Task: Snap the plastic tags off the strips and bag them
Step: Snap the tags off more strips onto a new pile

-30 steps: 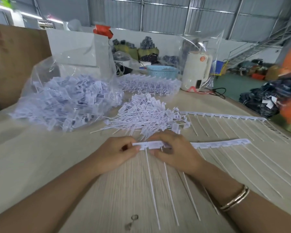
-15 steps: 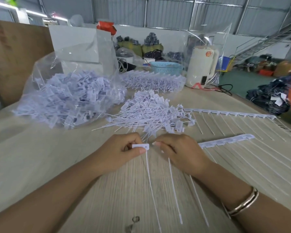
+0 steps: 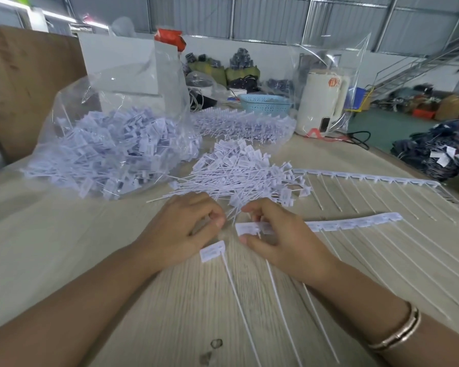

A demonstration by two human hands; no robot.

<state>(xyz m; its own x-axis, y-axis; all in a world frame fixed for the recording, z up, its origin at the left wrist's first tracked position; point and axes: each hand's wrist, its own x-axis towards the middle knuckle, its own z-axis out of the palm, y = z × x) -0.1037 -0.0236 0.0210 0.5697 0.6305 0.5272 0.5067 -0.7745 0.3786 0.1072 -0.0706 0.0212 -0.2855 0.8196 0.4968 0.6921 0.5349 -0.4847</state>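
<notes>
A tag (image 3: 213, 250) lay flat on the table (image 3: 64, 247), separated from its strip, just beside the left hand (image 3: 180, 234) and under its thumb side. Its thin tail ran toward the viewer and left the picture at the bottom edge. The left hand rested on the table with the fingers curled inward. Whether it pinched anything could not be told, because the fingertips were turned away and blurred.

The right hand (image 3: 281, 242) pinched the near end of a strip (image 3: 355, 222) between thumb and index finger. The hand covered the middle part of this strip, so the joint between the end tag and the rest was hidden. The strip lay across the table to the right, and its tails pointed toward the viewer; some of them went under the right wrist. A bracelet (image 3: 398, 332) sat on that wrist.

A second strip (image 3: 368, 177) lay farther away, and its right end was hard to make out near the table edge. Between the hands and this strip was a loose pile (image 3: 239, 176) of single tags. To the left of the pile stood an open clear bag (image 3: 112, 154), filled with many tags; the plastic reflected light, so the inside was not sharp. Behind them lay another heap (image 3: 244, 123) of tags, then a blue basket (image 3: 265, 103) and a white kettle (image 3: 322, 102) wrapped partly in clear plastic.
</notes>
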